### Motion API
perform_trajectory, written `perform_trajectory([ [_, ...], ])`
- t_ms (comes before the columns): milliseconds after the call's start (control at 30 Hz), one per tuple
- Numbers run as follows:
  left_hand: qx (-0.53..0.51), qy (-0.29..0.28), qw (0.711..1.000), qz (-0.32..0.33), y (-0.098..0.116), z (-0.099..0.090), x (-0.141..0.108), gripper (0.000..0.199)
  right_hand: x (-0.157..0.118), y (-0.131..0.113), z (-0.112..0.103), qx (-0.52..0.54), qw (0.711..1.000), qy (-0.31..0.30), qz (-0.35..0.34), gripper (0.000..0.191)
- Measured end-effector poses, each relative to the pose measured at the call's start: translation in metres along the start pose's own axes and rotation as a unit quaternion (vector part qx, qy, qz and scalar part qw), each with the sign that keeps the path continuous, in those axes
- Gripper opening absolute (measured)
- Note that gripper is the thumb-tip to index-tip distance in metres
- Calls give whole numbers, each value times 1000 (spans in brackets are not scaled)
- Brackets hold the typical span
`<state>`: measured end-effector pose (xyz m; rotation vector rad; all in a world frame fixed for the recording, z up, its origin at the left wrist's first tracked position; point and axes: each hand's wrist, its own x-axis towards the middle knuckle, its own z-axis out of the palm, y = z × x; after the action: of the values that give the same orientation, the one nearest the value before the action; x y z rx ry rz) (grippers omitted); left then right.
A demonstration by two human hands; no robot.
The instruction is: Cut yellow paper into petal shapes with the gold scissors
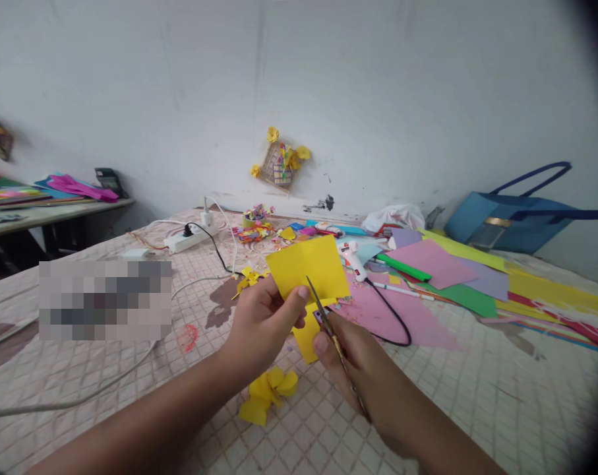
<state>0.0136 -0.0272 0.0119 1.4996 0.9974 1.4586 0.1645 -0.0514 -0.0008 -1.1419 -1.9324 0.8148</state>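
Observation:
My left hand [266, 313] pinches a yellow paper sheet [311, 260] at its lower edge, thumb in front. In my right hand [351, 349] is a pair of scissors [323, 313], its blades pointing up and left across the front of the sheet, close to my left thumb. Whether the blades touch the paper I cannot tell. Another yellow piece [306, 342] shows below, between my hands. On the table under my left wrist lie several cut yellow paper petals [266, 394].
A white glue gun [353, 260] with a black cord lies beyond my right hand. Coloured paper sheets [432, 264] spread to the right, near a blue bag [511, 221]. A power strip [192, 239] with cables is at the back left. Paper scraps [254, 231] lie behind the sheet.

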Motion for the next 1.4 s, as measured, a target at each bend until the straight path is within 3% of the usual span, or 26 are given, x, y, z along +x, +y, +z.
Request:
perform_trajectory([
  [200,14,-10,1000,7,3,1,-1,21,-1,2,1,11,1000,12,8,27],
  [733,39,-17,999,20,3,-1,-1,27,5,10,-1,18,999,-30,-5,38],
  [867,59,-32,998,22,0,0,-2,27,5,13,0,-10,1000,-16,-9,36],
  [967,64,-37,997,15,-1,1,-3,28,6,14,0,-19,999,-38,-21,31],
  [1400,80,-46,996,-2,0,7,-6,29,9,9,0,17,997,-54,-43,28],
])
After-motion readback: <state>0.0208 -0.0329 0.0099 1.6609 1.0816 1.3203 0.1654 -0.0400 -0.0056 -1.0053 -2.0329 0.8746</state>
